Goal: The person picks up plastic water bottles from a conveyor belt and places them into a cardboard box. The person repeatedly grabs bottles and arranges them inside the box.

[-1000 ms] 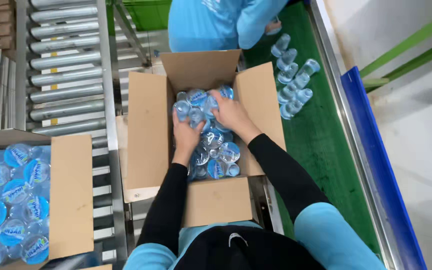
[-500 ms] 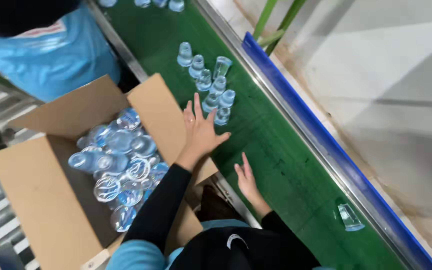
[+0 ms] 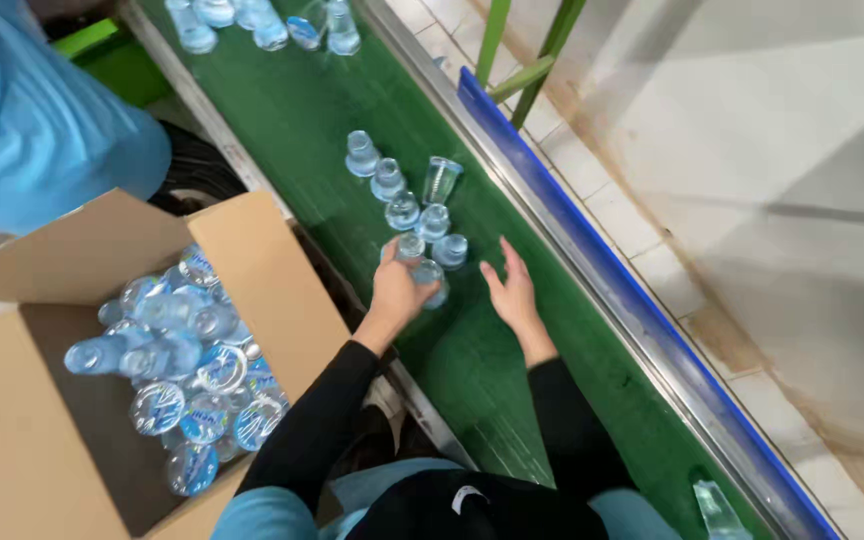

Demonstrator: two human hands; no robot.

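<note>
- While my left hand (image 3: 399,290) curls round one small clear plastic water bottle with a blue label (image 3: 430,283) at the near end of the cluster on the green conveyor belt (image 3: 292,120), my right hand (image 3: 512,290) hangs open just beside it, fingers spread, holding nothing.
- Risk as I judge it: the standing bottles touch one another, so a sideways pull could topple the neighbours like the tilted bottle (image 3: 441,180) lying against the group.
- A toppled bottle could roll toward the blue side rail (image 3: 592,250) and out of easy reach; one stray bottle (image 3: 714,508) already lies by the rail near me.
- The open brown cardboard box (image 3: 262,270) at my left is well filled with loose bottles, so a dropped one may bounce off the heap.
- Its raised flap stands between belt and box.
- A co-worker's light blue sleeve (image 3: 42,120) sits beyond the box; more bottles (image 3: 272,25) wait farther up the belt.
</note>
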